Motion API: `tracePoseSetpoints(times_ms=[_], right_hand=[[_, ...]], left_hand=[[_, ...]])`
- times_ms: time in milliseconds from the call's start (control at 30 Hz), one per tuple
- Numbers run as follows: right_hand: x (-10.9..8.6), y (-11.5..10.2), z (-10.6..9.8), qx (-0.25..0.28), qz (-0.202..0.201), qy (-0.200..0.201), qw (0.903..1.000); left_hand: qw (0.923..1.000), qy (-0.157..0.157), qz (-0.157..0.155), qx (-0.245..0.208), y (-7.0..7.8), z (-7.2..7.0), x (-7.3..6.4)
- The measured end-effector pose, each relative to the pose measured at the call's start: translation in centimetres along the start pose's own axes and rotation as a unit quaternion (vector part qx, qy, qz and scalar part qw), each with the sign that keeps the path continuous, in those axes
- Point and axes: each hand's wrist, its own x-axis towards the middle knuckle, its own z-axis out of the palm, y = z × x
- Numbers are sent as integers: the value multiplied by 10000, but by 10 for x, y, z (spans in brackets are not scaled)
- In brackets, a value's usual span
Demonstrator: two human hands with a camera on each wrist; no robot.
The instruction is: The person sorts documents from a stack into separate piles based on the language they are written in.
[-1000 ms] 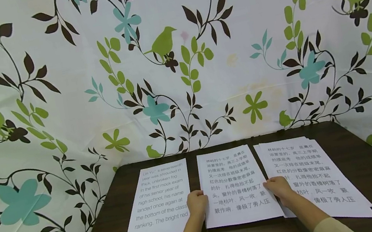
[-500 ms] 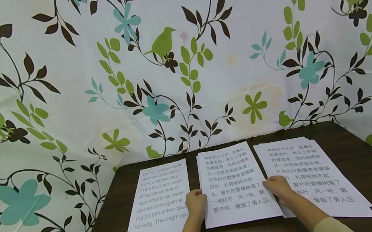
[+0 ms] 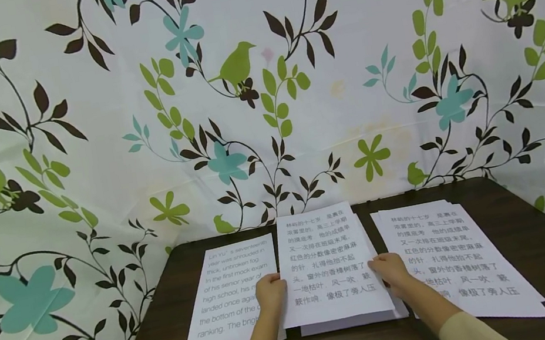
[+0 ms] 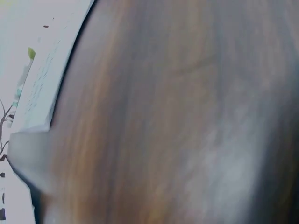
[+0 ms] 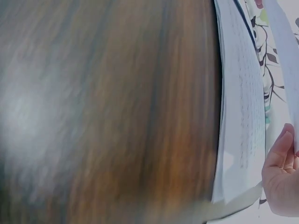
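Both hands hold a white sheet of paper (image 3: 322, 263) printed with Chinese characters, raised over the middle of the table. My left hand (image 3: 273, 296) pinches its left edge, and my right hand (image 3: 391, 271) pinches its right edge. Under and behind it, more white paper (image 3: 355, 321) shows at the bottom and right. In the right wrist view, the thumb and fingers of the right hand (image 5: 281, 179) close on the sheet's edge. Most of the left wrist view is blurred dark wood, with printed paper (image 4: 42, 88) along its left side.
To the left lies English-printed paper (image 3: 229, 301), partly covered by the left hand and forearm. A stack of Chinese-printed sheets (image 3: 458, 259), slightly fanned, lies to the right beneath the right forearm. Behind the dark wooden table (image 3: 517, 226) hangs a floral cloth (image 3: 99, 120).
The top sheet of the middle pile has been lifted and shifted left between both hands. Paper beneath it is now exposed at the bottom and right. The side papers stay put.
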Motion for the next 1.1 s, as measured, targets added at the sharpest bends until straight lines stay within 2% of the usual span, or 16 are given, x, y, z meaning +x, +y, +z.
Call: tracePoseSetpoints(times_ms=[200, 400, 700, 933, 1100], right_hand=[[1, -7, 15, 112, -107, 31, 9999], [-2, -15, 32, 95, -140, 63, 9998], [-5, -23, 59, 487, -208, -24, 9986], [-10, -24, 84, 349, -9, -96, 9993], [-15, -30, 101, 269, -120, -134, 9995]], left_hand=[[9999, -20, -24, 115, -5, -13, 9], [9998, -20, -168, 64, -8, -32, 13], [9990, 52, -376, 220, -12, -56, 22], [9992, 169, -335, 165, -23, -78, 30], [9988, 276, -383, 88, -30, -97, 34]])
